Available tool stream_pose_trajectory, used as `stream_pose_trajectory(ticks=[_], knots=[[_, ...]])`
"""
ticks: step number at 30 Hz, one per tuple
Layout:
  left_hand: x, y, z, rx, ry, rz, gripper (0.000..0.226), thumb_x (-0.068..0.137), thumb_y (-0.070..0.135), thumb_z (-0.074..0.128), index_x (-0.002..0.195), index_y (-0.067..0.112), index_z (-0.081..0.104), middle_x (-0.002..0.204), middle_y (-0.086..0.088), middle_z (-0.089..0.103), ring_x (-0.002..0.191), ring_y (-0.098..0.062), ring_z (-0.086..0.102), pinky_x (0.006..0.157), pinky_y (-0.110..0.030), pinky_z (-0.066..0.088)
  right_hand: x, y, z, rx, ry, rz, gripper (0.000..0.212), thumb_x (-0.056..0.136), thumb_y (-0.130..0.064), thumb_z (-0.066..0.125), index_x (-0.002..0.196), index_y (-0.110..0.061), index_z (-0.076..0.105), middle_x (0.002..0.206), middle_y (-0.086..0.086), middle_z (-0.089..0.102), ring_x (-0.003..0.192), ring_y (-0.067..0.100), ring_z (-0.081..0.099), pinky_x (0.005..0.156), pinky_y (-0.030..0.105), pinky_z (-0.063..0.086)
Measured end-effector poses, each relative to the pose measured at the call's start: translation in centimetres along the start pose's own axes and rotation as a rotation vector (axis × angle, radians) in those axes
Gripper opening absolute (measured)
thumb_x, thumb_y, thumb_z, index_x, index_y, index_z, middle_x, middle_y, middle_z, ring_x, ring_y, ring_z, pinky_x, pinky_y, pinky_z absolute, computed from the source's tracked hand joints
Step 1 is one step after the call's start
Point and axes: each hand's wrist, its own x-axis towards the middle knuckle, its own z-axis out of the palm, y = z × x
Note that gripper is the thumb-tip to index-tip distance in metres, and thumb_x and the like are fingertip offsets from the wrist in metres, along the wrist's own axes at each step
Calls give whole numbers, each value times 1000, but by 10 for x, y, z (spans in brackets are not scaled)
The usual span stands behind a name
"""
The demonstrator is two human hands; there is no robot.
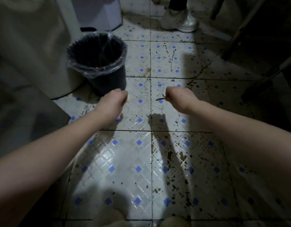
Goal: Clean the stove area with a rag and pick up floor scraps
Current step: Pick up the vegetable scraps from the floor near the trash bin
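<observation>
Green scrap [160, 99] is pinched in our right hand [180, 99] just above the tiled floor [125, 161], probably headed for the lined bin [108, 79] close by. Our left hand [113, 100] is curled too, but we can't tell if it's holding anything.

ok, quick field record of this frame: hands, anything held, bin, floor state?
left hand: fingers curled under, contents hidden
right hand: pinches a green scrap, above the floor
bin: black, clear liner, upright, just beyond the left hand
floor: white tiles with blue diamonds; dark specks and stains, heavier on the right
other: a second person's white shoe at the top edge
</observation>
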Motion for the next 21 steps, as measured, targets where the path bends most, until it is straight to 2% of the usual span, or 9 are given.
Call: stream_pose_trajectory(ticks=[7,11,15,18,21], knots=[[4,-22,-40,99,121,-53,5,87,5,50,84,8,52,91,-14,54,83,-35,54,61,-40,41,43,-36,-37,-6,151,-86,16,96,-22,50,100,-9,58,104,13,58,94,34,56,83,42,41],[10,-34,-61,221,179,-73,9,85,2,52,93,5,56,96,-19,57,88,-40,56,61,-42,38,69,-56,-57,33,248,-115,16,95,-23,52,100,-10,60,103,12,58,93,32,55,79,40,40],[18,-46,-79,234,239,-121,11,90,1,49,98,6,55,95,-17,55,85,-38,56,61,-45,45,87,-73,-70,48,270,-125,14,94,-22,53,102,-12,60,105,11,56,96,31,54,78,41,42],[27,-55,-88,218,277,-166,18,86,-7,48,99,6,53,95,-16,53,81,-37,55,57,-42,41,100,-89,-69,15,290,-164,14,94,-22,50,102,-15,59,105,9,57,100,30,53,79,41,39],[38,-64,-93,173,298,-182,26,84,-12,48,104,2,57,100,-17,53,87,-38,56,65,-47,46,114,-102,-72,-6,344,-185,15,94,-21,50,102,-17,62,108,7,57,104,29,51,77,38,36]])
